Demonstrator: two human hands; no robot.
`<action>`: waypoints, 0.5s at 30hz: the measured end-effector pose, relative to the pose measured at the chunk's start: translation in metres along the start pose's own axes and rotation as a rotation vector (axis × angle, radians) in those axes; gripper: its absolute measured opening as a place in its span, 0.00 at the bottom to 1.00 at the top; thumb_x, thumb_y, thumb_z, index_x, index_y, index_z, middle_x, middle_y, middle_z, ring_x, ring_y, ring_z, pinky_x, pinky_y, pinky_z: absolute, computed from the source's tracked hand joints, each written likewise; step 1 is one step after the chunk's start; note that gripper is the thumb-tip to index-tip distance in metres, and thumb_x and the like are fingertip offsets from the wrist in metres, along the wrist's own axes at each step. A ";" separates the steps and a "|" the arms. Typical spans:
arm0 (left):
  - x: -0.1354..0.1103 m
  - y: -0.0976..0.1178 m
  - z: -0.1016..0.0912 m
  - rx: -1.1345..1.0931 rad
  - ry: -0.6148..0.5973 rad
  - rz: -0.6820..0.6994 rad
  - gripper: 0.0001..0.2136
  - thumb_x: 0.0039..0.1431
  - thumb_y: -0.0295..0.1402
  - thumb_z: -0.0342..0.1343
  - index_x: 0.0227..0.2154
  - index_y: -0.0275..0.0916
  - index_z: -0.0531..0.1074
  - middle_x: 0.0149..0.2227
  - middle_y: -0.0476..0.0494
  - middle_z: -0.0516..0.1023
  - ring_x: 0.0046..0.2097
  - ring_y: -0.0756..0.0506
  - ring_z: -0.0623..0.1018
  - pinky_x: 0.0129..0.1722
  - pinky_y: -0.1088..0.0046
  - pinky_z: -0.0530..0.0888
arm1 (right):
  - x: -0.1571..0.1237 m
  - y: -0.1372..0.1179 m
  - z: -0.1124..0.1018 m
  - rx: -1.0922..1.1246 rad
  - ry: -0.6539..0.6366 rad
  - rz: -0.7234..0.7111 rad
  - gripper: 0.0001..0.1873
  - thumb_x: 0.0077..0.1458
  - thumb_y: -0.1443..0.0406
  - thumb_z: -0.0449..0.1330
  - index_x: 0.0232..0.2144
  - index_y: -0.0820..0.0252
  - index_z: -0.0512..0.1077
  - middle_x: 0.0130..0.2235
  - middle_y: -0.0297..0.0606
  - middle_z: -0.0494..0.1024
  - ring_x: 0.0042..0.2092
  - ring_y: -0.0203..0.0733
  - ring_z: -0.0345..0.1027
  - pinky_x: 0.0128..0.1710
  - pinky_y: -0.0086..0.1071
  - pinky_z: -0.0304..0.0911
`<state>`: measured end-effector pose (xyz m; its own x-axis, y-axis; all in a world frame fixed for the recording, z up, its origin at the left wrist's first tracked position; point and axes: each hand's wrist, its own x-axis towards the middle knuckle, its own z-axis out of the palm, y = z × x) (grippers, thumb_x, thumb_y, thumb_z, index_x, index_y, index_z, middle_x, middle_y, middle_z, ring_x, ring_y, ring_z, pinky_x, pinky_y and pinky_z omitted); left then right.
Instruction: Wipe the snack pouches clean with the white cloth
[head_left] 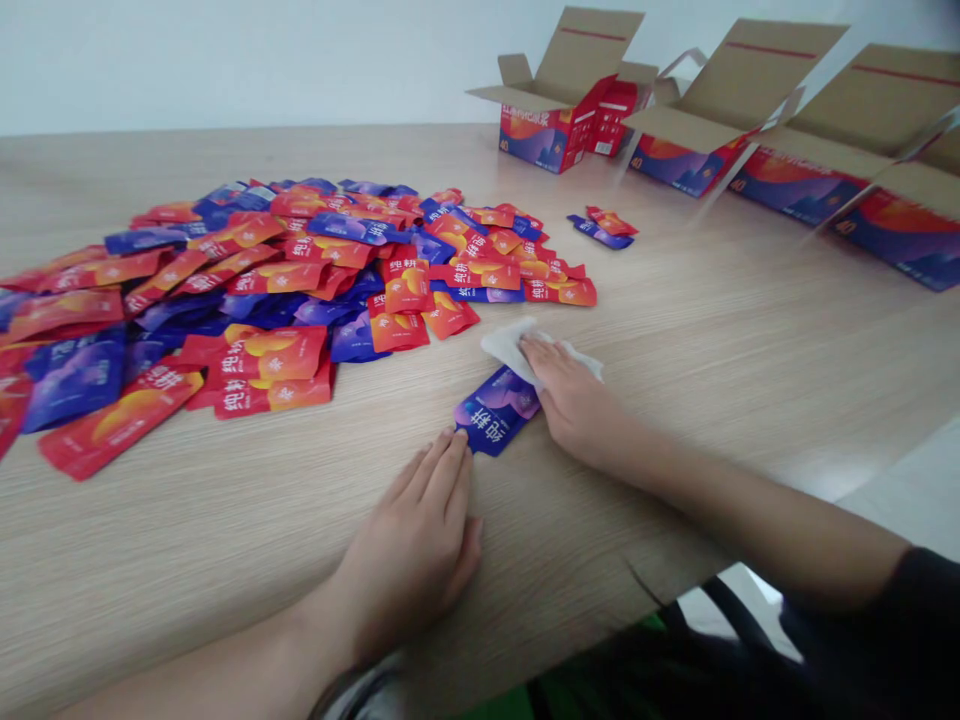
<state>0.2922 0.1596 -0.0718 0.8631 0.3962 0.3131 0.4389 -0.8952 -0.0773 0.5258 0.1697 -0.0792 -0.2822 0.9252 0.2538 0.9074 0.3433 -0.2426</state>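
Note:
A blue sachet (493,410) with white characters lies flat on the wooden table in front of me. The fingertips of my left hand (431,510) rest on its near-left corner, fingers stretched out and close together. My right hand (574,400) holds a white wipe (510,345) under its fingers, pressing it over the far-right end of the sachet. That end is partly hidden by the wipe and hand. Just beyond, on the left, spreads a large heap of red and blue sachets (300,265).
Two loose sachets (604,228) lie apart, right of the heap. Several open cardboard boxes (536,138) with red and blue printed sides stand along the back right, flaps raised. The table's near edge (637,610) runs below my right forearm.

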 end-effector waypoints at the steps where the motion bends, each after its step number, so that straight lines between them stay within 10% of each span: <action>1: 0.000 0.000 0.000 -0.001 0.000 0.002 0.23 0.58 0.28 0.46 0.51 0.15 0.70 0.53 0.16 0.73 0.55 0.29 0.76 0.50 0.54 0.78 | 0.000 -0.002 0.001 -0.005 0.004 -0.012 0.31 0.56 0.74 0.44 0.62 0.83 0.58 0.65 0.64 0.60 0.69 0.53 0.49 0.68 0.52 0.47; 6: 0.002 -0.001 -0.001 -0.037 -0.018 -0.043 0.19 0.58 0.29 0.46 0.44 0.19 0.75 0.44 0.22 0.79 0.48 0.32 0.80 0.49 0.55 0.79 | -0.010 -0.027 0.007 0.055 -0.089 -0.359 0.32 0.56 0.74 0.46 0.63 0.79 0.59 0.66 0.57 0.59 0.69 0.50 0.46 0.69 0.47 0.46; 12: 0.000 -0.002 -0.001 0.016 -0.021 -0.001 0.23 0.58 0.29 0.46 0.52 0.16 0.70 0.54 0.18 0.73 0.55 0.30 0.76 0.51 0.54 0.78 | 0.000 0.005 -0.002 0.034 -0.015 0.032 0.34 0.55 0.75 0.45 0.65 0.74 0.55 0.66 0.58 0.61 0.68 0.51 0.49 0.67 0.53 0.49; 15: -0.001 -0.002 -0.001 0.023 -0.015 -0.002 0.23 0.58 0.29 0.46 0.51 0.15 0.71 0.52 0.17 0.75 0.54 0.30 0.77 0.50 0.55 0.78 | -0.005 -0.007 0.002 0.009 -0.046 -0.129 0.34 0.54 0.75 0.47 0.64 0.75 0.58 0.66 0.57 0.59 0.69 0.52 0.46 0.68 0.52 0.46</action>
<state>0.2903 0.1607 -0.0712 0.8660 0.4008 0.2990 0.4458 -0.8897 -0.0986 0.5202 0.1633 -0.0806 -0.4101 0.8797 0.2406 0.8599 0.4609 -0.2197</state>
